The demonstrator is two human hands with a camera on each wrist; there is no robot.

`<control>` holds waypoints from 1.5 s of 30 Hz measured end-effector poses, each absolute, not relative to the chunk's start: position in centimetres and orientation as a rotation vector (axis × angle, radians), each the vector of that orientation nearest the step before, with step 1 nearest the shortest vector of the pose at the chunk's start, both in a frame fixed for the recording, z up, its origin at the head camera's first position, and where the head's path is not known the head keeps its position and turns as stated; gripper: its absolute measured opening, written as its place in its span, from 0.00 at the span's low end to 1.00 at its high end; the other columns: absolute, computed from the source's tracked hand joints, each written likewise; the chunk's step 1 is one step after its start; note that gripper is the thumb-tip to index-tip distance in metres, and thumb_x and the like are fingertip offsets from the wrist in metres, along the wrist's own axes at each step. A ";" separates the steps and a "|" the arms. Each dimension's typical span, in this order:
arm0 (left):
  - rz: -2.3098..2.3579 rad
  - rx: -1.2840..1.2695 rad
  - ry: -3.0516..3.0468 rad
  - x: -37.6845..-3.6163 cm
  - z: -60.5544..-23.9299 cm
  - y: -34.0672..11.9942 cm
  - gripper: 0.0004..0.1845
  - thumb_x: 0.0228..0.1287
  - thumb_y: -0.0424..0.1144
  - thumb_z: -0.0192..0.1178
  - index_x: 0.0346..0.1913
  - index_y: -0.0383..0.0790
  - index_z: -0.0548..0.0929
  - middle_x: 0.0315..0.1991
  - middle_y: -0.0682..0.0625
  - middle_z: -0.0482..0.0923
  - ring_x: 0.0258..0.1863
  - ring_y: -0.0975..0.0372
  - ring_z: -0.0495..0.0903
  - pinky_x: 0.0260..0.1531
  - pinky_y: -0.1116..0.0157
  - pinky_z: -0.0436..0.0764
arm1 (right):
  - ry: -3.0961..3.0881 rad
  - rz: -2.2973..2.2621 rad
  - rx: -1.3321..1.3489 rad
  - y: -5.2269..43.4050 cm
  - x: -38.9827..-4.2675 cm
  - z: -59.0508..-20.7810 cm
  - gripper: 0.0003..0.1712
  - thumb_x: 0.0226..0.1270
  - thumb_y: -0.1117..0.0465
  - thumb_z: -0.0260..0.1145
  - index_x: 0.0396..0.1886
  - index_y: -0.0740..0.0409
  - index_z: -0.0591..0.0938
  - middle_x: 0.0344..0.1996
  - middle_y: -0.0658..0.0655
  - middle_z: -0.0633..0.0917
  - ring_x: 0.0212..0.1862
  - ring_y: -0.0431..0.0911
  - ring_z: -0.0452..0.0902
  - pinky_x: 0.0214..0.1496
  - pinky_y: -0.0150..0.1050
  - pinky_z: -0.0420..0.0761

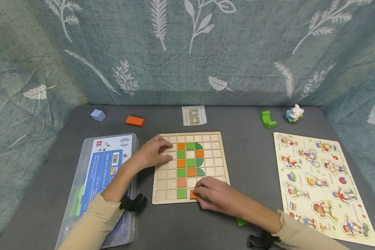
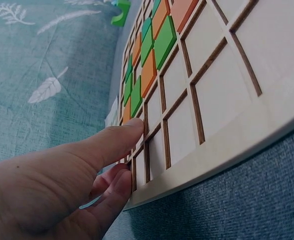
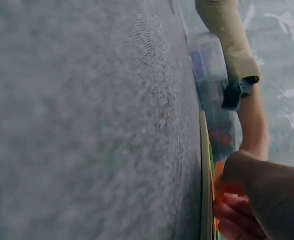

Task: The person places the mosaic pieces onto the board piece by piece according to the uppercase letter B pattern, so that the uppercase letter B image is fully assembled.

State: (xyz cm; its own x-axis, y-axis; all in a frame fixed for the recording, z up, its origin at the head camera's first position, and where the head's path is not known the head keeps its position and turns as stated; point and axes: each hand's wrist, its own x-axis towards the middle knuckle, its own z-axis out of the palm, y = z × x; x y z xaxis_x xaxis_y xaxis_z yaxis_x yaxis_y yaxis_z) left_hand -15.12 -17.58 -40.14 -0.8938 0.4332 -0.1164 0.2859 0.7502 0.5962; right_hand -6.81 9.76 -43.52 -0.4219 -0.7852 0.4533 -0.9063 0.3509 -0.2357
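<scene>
A wooden grid board (image 1: 162, 174) lies on the dark table, with green, orange and salmon square tiles and rounded dark green pieces (image 1: 199, 162) in its middle columns. My left hand (image 1: 153, 152) rests on the board's left side, thumb and fingers apart on the bare squares. In the left wrist view the thumb (image 2: 124, 137) touches the grid near the edge. At the bottom row, my right hand (image 1: 217, 194) pinches an orange square tile (image 1: 193, 194), just right of a green tile (image 1: 182, 193). Its fingers partly hide that tile.
Behind the board lies a pattern card (image 1: 194, 115). A plastic case (image 1: 81, 152) is at left and a picture puzzle board (image 1: 326, 187) at right. Farther back are a blue block (image 1: 98, 115), orange block (image 1: 135, 121), green curved block (image 1: 267, 120) and figurine (image 1: 294, 113). A green piece (image 1: 241, 221) lies under the right forearm.
</scene>
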 end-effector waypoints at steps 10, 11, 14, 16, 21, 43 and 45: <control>0.850 0.575 2.713 -15.2 -39.9 -17.4 0.21 0.62 0.39 0.66 0.56 0.33 0.80 0.47 0.42 0.73 0.43 0.55 0.74 0.49 0.56 0.75 | -2.274 0.467 1.431 8.6 -6.8 -43.0 0.03 0.58 0.62 0.71 0.32 0.52 0.86 0.29 0.44 0.82 0.33 0.37 0.77 0.37 0.28 0.79; 0.851 0.569 2.713 -15.2 -39.9 -17.4 0.21 0.62 0.39 0.66 0.56 0.33 0.80 0.46 0.42 0.73 0.42 0.55 0.73 0.48 0.57 0.75 | -2.278 0.469 1.428 8.5 -6.8 -43.0 0.02 0.58 0.61 0.71 0.32 0.52 0.86 0.29 0.44 0.82 0.33 0.37 0.77 0.37 0.28 0.79; 0.860 0.560 2.710 -15.2 -40.0 -17.4 0.21 0.61 0.39 0.66 0.56 0.33 0.80 0.46 0.42 0.73 0.42 0.56 0.73 0.47 0.58 0.75 | -2.289 0.487 1.429 8.5 -6.8 -42.9 0.02 0.58 0.61 0.71 0.32 0.51 0.86 0.28 0.44 0.81 0.33 0.37 0.77 0.36 0.28 0.78; 0.867 0.560 2.711 -15.1 -40.1 -17.4 0.21 0.61 0.39 0.66 0.56 0.33 0.80 0.46 0.42 0.73 0.42 0.56 0.73 0.47 0.58 0.75 | -2.289 0.498 1.437 8.5 -6.8 -42.9 0.02 0.58 0.61 0.72 0.32 0.51 0.86 0.28 0.45 0.81 0.33 0.36 0.77 0.36 0.27 0.78; 0.871 0.561 2.712 -15.0 -40.2 -17.4 0.21 0.61 0.39 0.66 0.56 0.34 0.80 0.47 0.42 0.73 0.43 0.56 0.73 0.48 0.57 0.75 | -2.337 0.552 1.455 8.6 -6.8 -42.9 0.04 0.58 0.60 0.72 0.34 0.50 0.86 0.30 0.44 0.81 0.35 0.36 0.76 0.37 0.27 0.78; 0.875 0.598 2.687 -15.2 -40.3 -17.6 0.21 0.62 0.38 0.66 0.57 0.32 0.79 0.47 0.41 0.72 0.42 0.56 0.73 0.47 0.58 0.75 | -2.343 0.835 1.346 16.3 -7.1 -43.4 0.11 0.64 0.55 0.69 0.44 0.52 0.85 0.43 0.47 0.82 0.45 0.38 0.76 0.45 0.30 0.76; 0.872 0.605 2.688 -15.2 -40.2 -17.6 0.21 0.62 0.38 0.66 0.56 0.32 0.79 0.47 0.41 0.72 0.41 0.56 0.73 0.46 0.58 0.75 | -2.347 0.889 1.292 17.7 -6.7 -43.6 0.12 0.63 0.54 0.69 0.44 0.53 0.85 0.43 0.47 0.82 0.45 0.38 0.76 0.47 0.28 0.75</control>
